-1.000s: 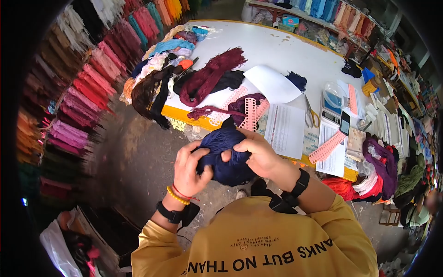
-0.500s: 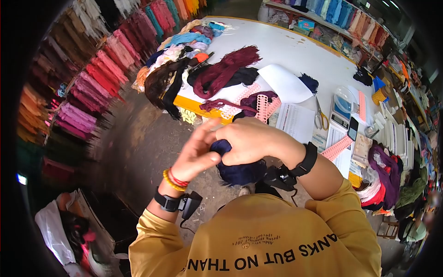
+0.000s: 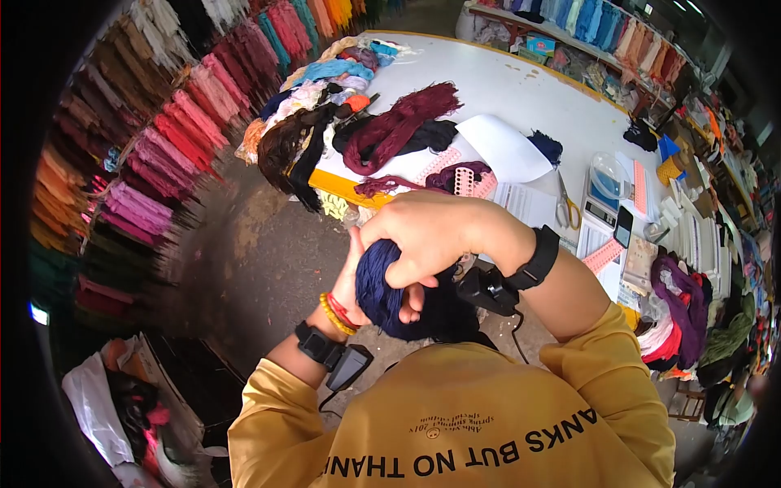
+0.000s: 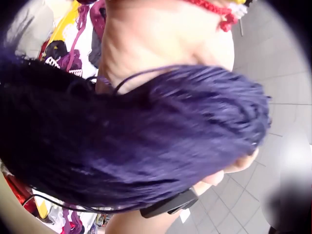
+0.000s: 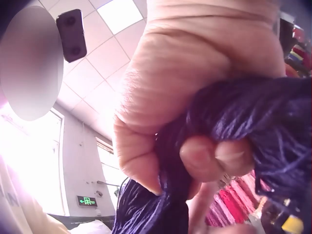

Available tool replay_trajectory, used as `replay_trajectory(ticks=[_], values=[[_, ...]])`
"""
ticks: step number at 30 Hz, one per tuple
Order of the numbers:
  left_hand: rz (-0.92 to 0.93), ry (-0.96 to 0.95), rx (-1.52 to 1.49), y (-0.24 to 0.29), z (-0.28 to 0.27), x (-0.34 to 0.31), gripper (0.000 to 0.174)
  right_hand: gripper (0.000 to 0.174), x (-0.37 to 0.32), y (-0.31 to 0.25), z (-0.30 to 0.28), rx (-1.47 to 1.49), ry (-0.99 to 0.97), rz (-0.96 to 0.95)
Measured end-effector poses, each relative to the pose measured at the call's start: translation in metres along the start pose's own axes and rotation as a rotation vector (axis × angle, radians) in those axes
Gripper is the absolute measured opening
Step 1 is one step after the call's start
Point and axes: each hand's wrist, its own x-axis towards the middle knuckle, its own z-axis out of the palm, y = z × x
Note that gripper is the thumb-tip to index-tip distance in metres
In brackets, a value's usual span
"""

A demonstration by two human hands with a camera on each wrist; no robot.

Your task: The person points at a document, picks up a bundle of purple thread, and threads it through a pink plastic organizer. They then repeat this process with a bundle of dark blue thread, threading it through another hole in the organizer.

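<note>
A navy-blue skein of yarn (image 3: 382, 281) is held up in front of the shirt, off the table, its strands bunched and looped. My right hand (image 3: 431, 232) arches over its top; in the right wrist view the thumb and curled fingers (image 5: 200, 156) grip the yarn between them. Beneath and behind the skein is my left hand (image 3: 346, 281), fingertips (image 3: 413, 302) showing round the yarn's lower side. In the left wrist view, the thick yarn (image 4: 170, 131) lies across the left palm (image 4: 161, 44) and hides most of that hand.
Beyond the hands, the white table (image 3: 504, 85) bears a maroon skein (image 3: 399, 130), pink punched cards (image 3: 470, 180), paper sheets (image 3: 500, 146), scissors (image 3: 567, 203) and a scale (image 3: 600, 215). Colored yarn hanks (image 3: 191, 122) hang on the left. A white bag (image 3: 93, 407) stands lower left.
The skein has gone from a rounded bundle between both hands to a bent, hanging loop. My right hand has swung over its top; my left has moved under and behind it.
</note>
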Motion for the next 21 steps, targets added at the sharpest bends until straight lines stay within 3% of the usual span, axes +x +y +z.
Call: replay_trajectory(ticks=[2, 3, 5, 7, 9, 10, 11, 13, 16, 18, 19, 20, 21], values=[[-0.165, 0.114, 0.367, 0.005, 0.023, 0.009, 0.080, 0.011, -0.010, -0.020, -0.003, -0.015, -0.008, -0.036], [-0.099, 0.113, 0.336, 0.003, 0.034, 0.016, 0.065, 0.010, -0.016, -0.029, -0.003, -0.027, 0.009, -0.098], [0.020, 0.177, 0.181, 0.007, 0.046, 0.022, 0.072, 0.013, -0.019, -0.032, 0.004, -0.032, 0.024, -0.178], [0.137, 0.236, 0.029, 0.016, 0.054, 0.033, 0.080, 0.017, -0.024, -0.025, 0.011, -0.208, 0.184, -0.362], [0.253, 0.291, -0.122, 0.026, 0.057, 0.046, 0.087, 0.028, -0.034, -0.022, 0.013, -0.273, 0.251, -0.427], [0.335, 0.165, -0.072, 0.038, 0.045, 0.045, 0.084, 0.030, -0.039, -0.019, 0.013, -0.250, 0.268, -0.452], [0.391, 0.158, -0.053, 0.048, 0.038, 0.046, 0.086, 0.033, -0.041, -0.014, 0.013, -0.223, 0.282, -0.479], [0.506, 0.143, 0.243, 0.070, 0.050, 0.042, 0.084, 0.045, -0.049, -0.004, 0.012, -0.069, 0.343, -0.525], [0.670, 0.136, 0.705, 0.083, 0.074, 0.042, 0.081, 0.046, -0.046, 0.016, -0.003, 0.229, 0.821, -0.602], [0.690, 0.082, 1.007, 0.096, 0.082, 0.040, 0.079, 0.059, -0.042, 0.024, -0.008, 0.151, 0.961, -0.410], [0.667, 0.083, 1.106, 0.101, 0.091, 0.039, 0.078, 0.072, -0.030, 0.031, -0.006, 0.188, 0.919, -0.478], [0.644, 0.084, 1.203, 0.106, 0.096, 0.038, 0.078, 0.076, -0.018, 0.036, -0.004, 0.137, 0.891, -0.553], [0.671, 0.087, 1.363, 0.112, 0.098, 0.041, 0.077, 0.074, -0.011, 0.036, 0.000, 0.092, 0.886, -0.497]])
